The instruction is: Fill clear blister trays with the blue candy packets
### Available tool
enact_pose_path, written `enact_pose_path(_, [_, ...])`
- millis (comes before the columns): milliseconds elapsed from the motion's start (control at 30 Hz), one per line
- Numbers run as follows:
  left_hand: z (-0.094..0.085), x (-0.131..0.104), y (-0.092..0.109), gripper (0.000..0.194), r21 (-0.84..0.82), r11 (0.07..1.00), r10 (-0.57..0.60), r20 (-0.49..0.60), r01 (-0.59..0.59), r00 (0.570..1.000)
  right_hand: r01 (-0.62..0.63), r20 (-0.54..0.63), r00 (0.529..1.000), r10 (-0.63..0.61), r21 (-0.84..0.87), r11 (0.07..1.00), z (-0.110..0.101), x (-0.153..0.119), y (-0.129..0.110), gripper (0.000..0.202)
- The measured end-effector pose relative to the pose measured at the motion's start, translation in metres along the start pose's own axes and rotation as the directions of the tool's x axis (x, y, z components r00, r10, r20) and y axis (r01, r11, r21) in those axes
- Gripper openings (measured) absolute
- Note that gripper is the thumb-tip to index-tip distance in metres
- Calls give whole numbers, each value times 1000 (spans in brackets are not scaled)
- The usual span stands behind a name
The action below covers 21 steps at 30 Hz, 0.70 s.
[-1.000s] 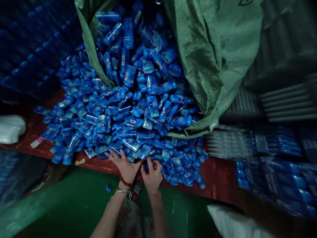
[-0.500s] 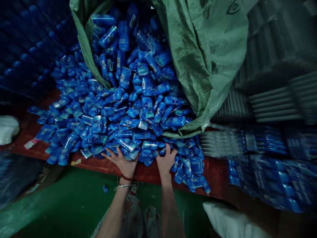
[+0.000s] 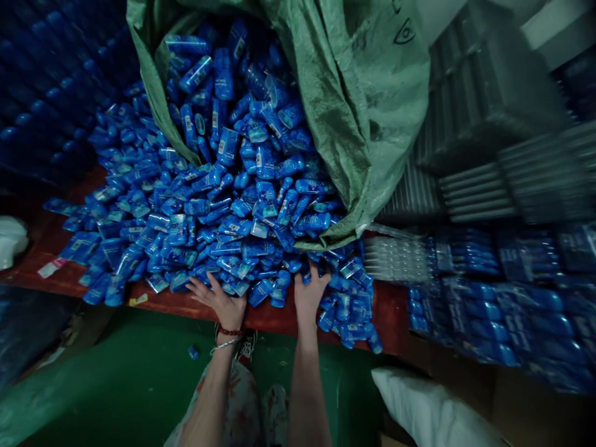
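Observation:
A large heap of blue shrink-wrapped packs point(image 3: 186, 211) spills from the mouth of a green woven sack point(image 3: 344, 93) onto a red surface point(image 3: 261, 318). My left hand point(image 3: 223, 304) lies against the heap's front edge, fingers spread, with a red bead bracelet and a light bangle at its wrist. To its right, my right hand point(image 3: 310, 295) touches the packs with thumb and fingers apart; its fingertips partly overlap them. Neither hand has a pack gripped in it. Two packs lie between the hands at the front edge.
Stacked clear trays point(image 3: 479, 192) and wrapped bundles of blue packs point(image 3: 493, 316) stand at right. A white sack point(image 3: 419, 403) is at the lower right. One small blue piece point(image 3: 192, 352) lies on the green floor point(image 3: 139, 379). Rows of blue items point(image 3: 51, 93) fill the upper left.
The view has shifted, so the sack and trays appear further left. My hands are further apart, and a few packs between them have shifted toward the front edge.

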<state>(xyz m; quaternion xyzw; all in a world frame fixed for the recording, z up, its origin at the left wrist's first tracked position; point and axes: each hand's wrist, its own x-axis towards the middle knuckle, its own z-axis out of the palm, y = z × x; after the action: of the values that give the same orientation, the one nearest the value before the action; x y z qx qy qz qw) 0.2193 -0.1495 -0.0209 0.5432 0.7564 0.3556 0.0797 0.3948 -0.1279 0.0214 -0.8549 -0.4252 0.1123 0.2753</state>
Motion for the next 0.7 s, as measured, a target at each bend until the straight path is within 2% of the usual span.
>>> enact_pose_path(100, [-6,-7,-2,103,-45,999,-11,52,13,999,58,53,997,-58,5,998,-21,-18,-17,40])
enact_pose_path(133, [-8,-9,-2,101,-68,998,1,69,4,998,87,33,996,-87,14,996,-30,-27,-18,40])
enact_pose_path(200, [-12,-12,-2,99,-105,994,24,94,-14,995,164,-104,981,-164,-9,986,-49,-46,-6,43])
enact_pose_path(267, [-15,-16,0,99,-115,993,27,116,-14,993,169,-303,932,-197,-118,979,-64,-65,28,58])
enact_pose_path(300, [-16,-19,1,99,-111,994,24,129,-10,991,117,-379,908,-178,-177,977,-69,-72,51,68])
enact_pose_path(333, [-16,-21,2,99,-101,995,27,143,-12,989,18,-422,901,-104,-203,979,-72,-77,75,75])
enact_pose_path(400, [-15,-29,5,100,-65,997,52,168,-41,984,-162,-440,896,65,-186,969,-70,-78,117,76])
enact_pose_path(467, [-11,-36,9,100,-11,997,80,173,-79,982,-257,-415,894,168,-168,952,-59,-69,139,72])
enact_pose_path(533, [-4,-41,14,100,51,996,59,154,-68,986,-259,-398,901,174,-169,951,-44,-54,136,69])
enact_pose_path(633, [7,-44,23,92,122,992,-48,105,35,993,-196,-418,902,111,-166,967,-21,-29,104,69])
enact_pose_path(700, [11,-43,28,86,133,987,-105,90,92,990,-179,-456,884,102,-130,975,-8,-16,83,68])
